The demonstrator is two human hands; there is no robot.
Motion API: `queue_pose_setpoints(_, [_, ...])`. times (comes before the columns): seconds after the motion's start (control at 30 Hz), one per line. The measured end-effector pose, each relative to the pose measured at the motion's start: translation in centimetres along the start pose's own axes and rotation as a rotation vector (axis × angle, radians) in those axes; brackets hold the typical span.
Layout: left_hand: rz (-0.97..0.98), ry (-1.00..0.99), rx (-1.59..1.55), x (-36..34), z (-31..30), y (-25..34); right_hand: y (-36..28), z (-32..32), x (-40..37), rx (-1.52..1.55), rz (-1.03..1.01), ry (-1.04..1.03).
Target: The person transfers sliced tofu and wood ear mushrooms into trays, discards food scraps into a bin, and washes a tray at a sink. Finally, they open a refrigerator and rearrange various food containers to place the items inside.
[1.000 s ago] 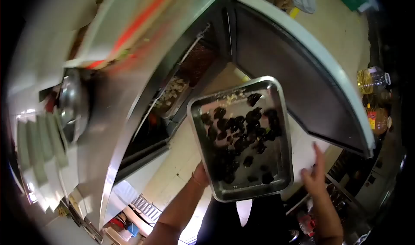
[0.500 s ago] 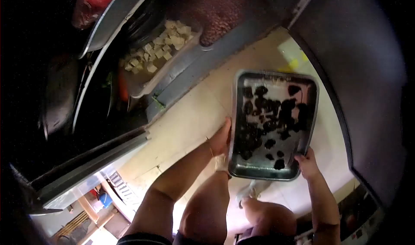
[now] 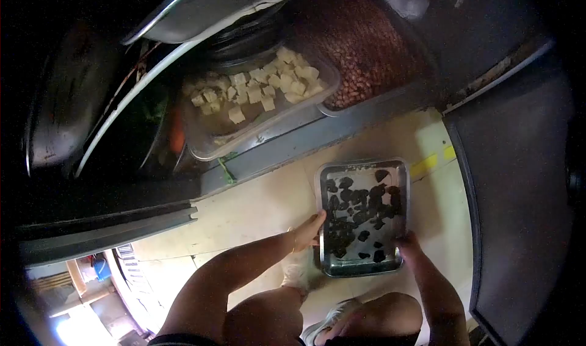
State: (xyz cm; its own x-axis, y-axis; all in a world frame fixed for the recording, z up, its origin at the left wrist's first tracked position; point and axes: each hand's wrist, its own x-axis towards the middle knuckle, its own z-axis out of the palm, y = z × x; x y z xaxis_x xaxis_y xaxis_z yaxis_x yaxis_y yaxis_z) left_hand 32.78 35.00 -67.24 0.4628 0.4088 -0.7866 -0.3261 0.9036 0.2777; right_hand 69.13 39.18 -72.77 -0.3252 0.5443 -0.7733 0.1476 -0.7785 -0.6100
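Note:
A rectangular steel tray [image 3: 322, 190] with several dark, wet-looking pieces on it is low down near the tiled floor. My left hand [image 3: 309, 229] grips its left edge. My right hand [image 3: 408, 246] holds its near right corner. My knees and a shoe show just below the tray.
An open low cabinet or fridge is ahead. On its shelf stand a clear tub of pale cubes [image 3: 256, 93] and a container of reddish-brown beans [image 3: 360, 59]. An open dark door [image 3: 519, 187] stands to the right. A steel counter edge [image 3: 201, 10] runs overhead.
The tray has gone down from chest height towards the floor as I crouched. My right hand, free a second ago, now holds the tray's corner. The shelf's tubs have come closer.

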Motion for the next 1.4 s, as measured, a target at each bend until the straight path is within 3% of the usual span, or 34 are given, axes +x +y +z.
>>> queue_pose_setpoints(0.03, [-0.011,0.011,0.041,0.0,-0.3,-0.3,0.3,-0.1,0.2,0.032,-0.026,-0.026])
queue_pose_setpoints(0.1, [-0.033,0.037,0.128,-0.8,-0.8,0.2,-3.3,1.0,-0.7,-0.48,0.045,0.035])
queue_pose_setpoints(0.13, [0.146,0.139,0.153,-2.1,-1.4,0.2,-6.3,2.8,-1.7,-0.736,0.084,0.07])
queue_pose_setpoints(0.17, [0.321,0.238,0.17,-4.0,-2.1,0.1,-7.6,3.9,-2.4,-0.54,-0.148,0.142])
queue_pose_setpoints(0.2, [0.49,0.42,-0.069,-5.9,-1.9,2.0,-9.1,5.1,-2.9,-0.337,-0.38,0.209])
queue_pose_setpoints(0.23, [0.766,0.504,-0.177,-9.5,-0.7,4.9,-12.3,7.2,-3.5,-0.359,-0.418,0.283])
queue_pose_setpoints(0.27, [0.889,0.584,-0.246,-13.3,0.4,7.8,-16.4,9.3,-2.9,-0.44,-0.553,0.28])
queue_pose_setpoints(0.33, [1.133,0.461,-0.391,-18.8,1.8,13.1,-24.6,13.3,-1.6,-0.602,-0.829,0.299])
queue_pose_setpoints(0.37, [1.201,0.374,-0.432,-20.0,2.1,15.3,-27.0,15.0,0.6,-0.478,-0.905,0.237])
queue_pose_setpoints(0.4, [1.113,0.42,-0.492,-20.1,2.0,16.9,-31.3,17.9,0.7,-0.53,-0.808,0.133])
queue_pose_setpoints(0.43, [1.022,0.466,-0.549,-20.1,1.7,18.3,-33.7,20.7,3.4,-0.634,-1.05,0.218])
queue_pose_setpoints(0.47, [0.924,0.511,-0.605,-20.1,1.5,18.8,-35.6,22.5,7.9,-0.591,-1.098,0.215])
queue_pose_setpoints(0.5, [0.977,0.542,-0.55,-19.9,1.1,18.4,-36.5,23.7,11.2,-0.549,-1.14,0.219])
queue_pose_setpoints(0.57, [1.07,0.598,-0.44,-19.0,0.0,17.4,-38.4,26.9,9.6,-0.37,-0.705,0.094])
queue_pose_setpoints(0.63, [1.242,0.678,-0.356,-17.9,-1.2,16.7,-39.3,27.7,10.0,-0.415,-0.609,0.1])
queue_pose_setpoints(0.73, [1.362,0.905,-0.109,-17.7,-1.0,16.1,-38.0,27.2,12.1,-0.745,-0.916,0.293])
queue_pose_setpoints(0.8, [1.35,0.921,-0.025,-17.7,-0.4,15.5,-36.2,26.1,11.4,-0.836,-1.078,0.439])
queue_pose_setpoints(0.83, [1.34,0.931,0.013,-17.8,-0.3,15.3,-36.0,25.3,11.4,-0.849,-1.064,0.412])
queue_pose_setpoints(1.0, [1.415,0.778,0.019,-15.4,0.7,14.3,-35.2,20.9,9.6,-0.824,-1.001,0.408])
queue_pose_setpoints(1.1, [1.435,0.733,0.136,-12.9,0.9,13.6,-34.2,18.0,8.0,-0.822,-1.15,0.537])
queue_pose_setpoints(1.2, [1.379,0.689,0.187,-11.2,1.7,13.7,-34.9,16.5,5.0,-0.845,-0.896,0.519])
queue_pose_setpoints(1.3, [1.392,0.688,0.209,-9.4,2.6,14.6,-34.8,14.0,5.5,-0.692,-0.963,0.461])
queue_pose_setpoints(1.4, [1.411,0.571,0.105,-7.4,3.0,14.6,-34.5,12.2,6.2,-0.64,-1.185,0.509])
